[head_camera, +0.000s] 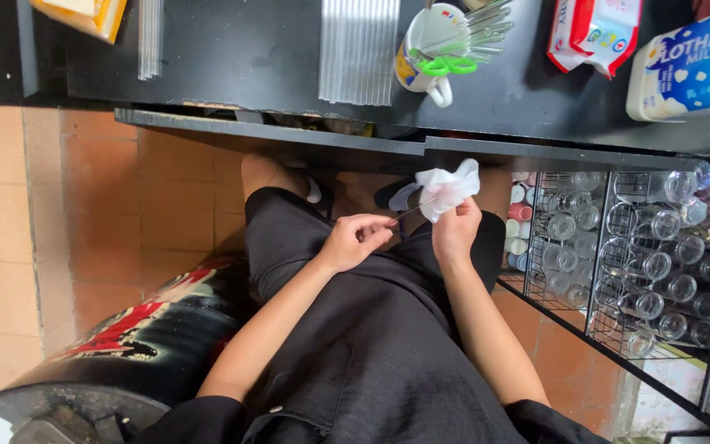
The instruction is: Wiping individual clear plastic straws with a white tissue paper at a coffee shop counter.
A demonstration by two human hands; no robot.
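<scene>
Pinching a thin rod (408, 212), possibly a metal straw, the left hand (353, 241) meets the right hand (455, 232), which grips a white cloth (447, 187) below the worktop (289, 57) front edge.

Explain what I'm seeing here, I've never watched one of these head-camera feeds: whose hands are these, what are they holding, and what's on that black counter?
One camera sits on the person's head and looks down at their lap. The left hand pinches a thin metal straw; the right hand wraps a white tissue around its far end. On the black counter stand a mug of metal straws with a green brush, clear straws and a milk jug. A wire rack of glasses stands at the right.
</scene>
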